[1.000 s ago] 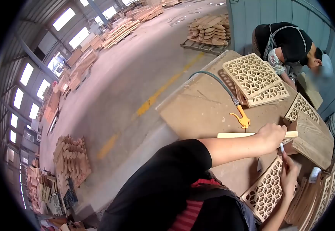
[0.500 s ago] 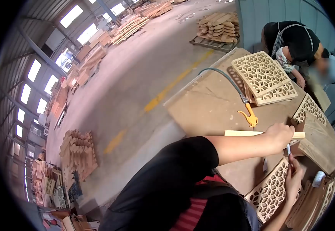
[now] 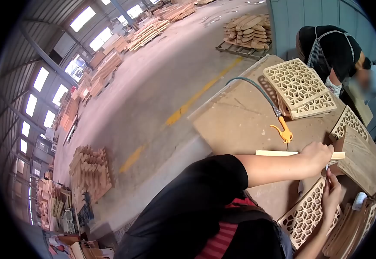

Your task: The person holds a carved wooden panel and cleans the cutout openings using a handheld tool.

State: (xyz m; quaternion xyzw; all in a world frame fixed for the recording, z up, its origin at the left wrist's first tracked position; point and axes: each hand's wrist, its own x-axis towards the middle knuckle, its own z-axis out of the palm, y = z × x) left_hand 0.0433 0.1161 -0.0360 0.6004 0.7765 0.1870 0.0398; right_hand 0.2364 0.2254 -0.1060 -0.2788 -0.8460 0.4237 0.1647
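My left hand [image 3: 317, 159] is closed around the edge of a pale wooden strip [image 3: 276, 153], which sticks out on both sides of the fist. Just below it, my right hand [image 3: 332, 194] pinches a thin whitish tool [image 3: 327, 167] whose tip points up at the strip's underside; the contact point is hidden. A lattice panel [image 3: 303, 213] lies tilted beside my right hand. Right of my left hand is a brown wooden board piece [image 3: 358, 159], with another lattice panel [image 3: 350, 123] behind it.
On the workbench [image 3: 235, 121] lie a yellow air gun [image 3: 285, 133] on a green hose and stacked lattice panels [image 3: 295, 82]. A co-worker [image 3: 332, 49] bends over at the back right. Brown slats [image 3: 347, 231] and a white roll [image 3: 360, 201] are at lower right.
The whole view has shifted, so the scene sits further right. My right hand and the thin tool have moved slightly closer to my left hand. The co-worker's forearm has moved out of sight.
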